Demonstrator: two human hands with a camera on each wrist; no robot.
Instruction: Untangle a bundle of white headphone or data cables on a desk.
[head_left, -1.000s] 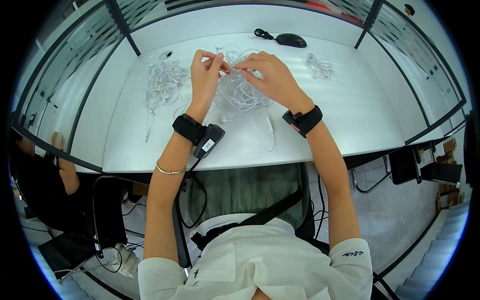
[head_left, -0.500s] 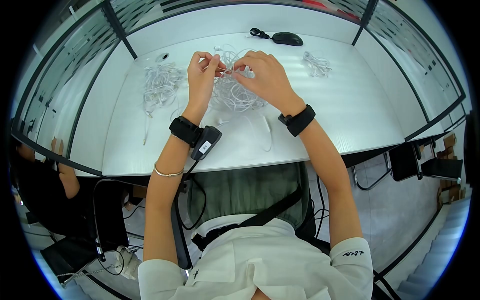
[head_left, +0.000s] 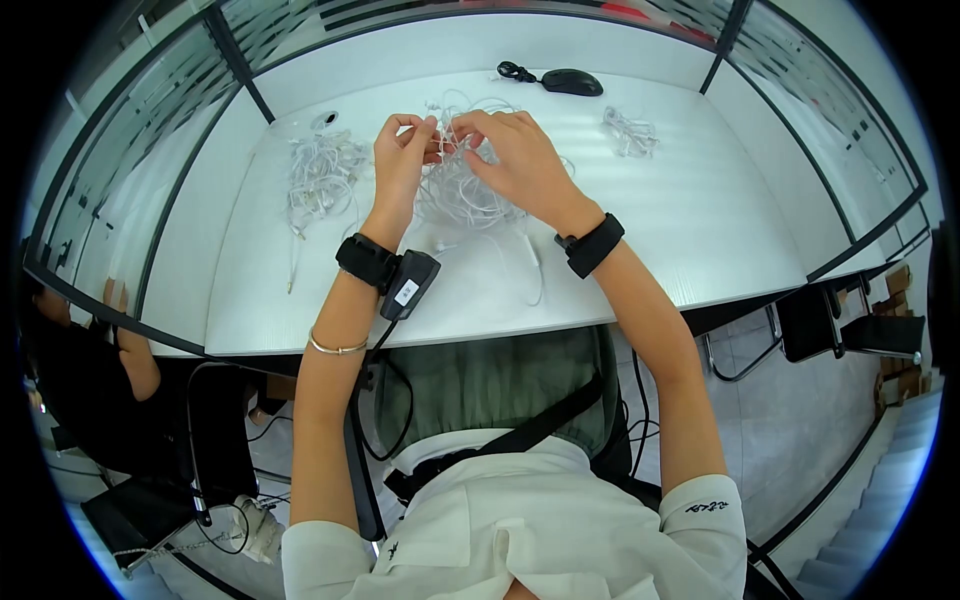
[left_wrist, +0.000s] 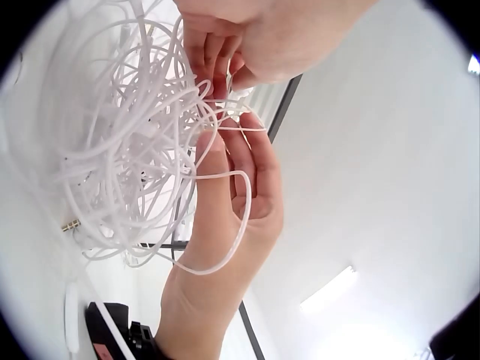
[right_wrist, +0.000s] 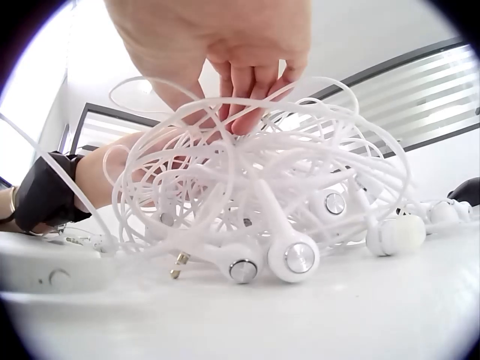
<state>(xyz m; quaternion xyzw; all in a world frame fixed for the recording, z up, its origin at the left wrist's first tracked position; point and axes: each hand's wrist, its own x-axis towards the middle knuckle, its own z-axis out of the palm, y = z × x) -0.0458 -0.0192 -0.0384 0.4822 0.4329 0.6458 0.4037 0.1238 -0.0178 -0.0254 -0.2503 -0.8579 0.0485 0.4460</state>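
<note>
A tangled heap of white wired earphones lies on the desk in front of the person. At its upper left edge, the left hand pinches thin strands of earphone cable between thumb and fingertips. The right hand is close beside it, thumb and fingers curled at the cable strands. A loose loop of cable hangs across the right hand in the left wrist view. Low in the heap, the right wrist view shows white earbuds with silver discs and a gold plug near the desktop.
A second heap of white earphones lies to the left, a smaller bundle to the right. Behind stands a black mouse with its cord coiled. Low partitions enclose the desk. Another person sits at the far left.
The right hand's fingertips have shifted a little left, nearer the left hand, and its thumb and index finger have moved further apart. The left hand stays nearly in place.
</note>
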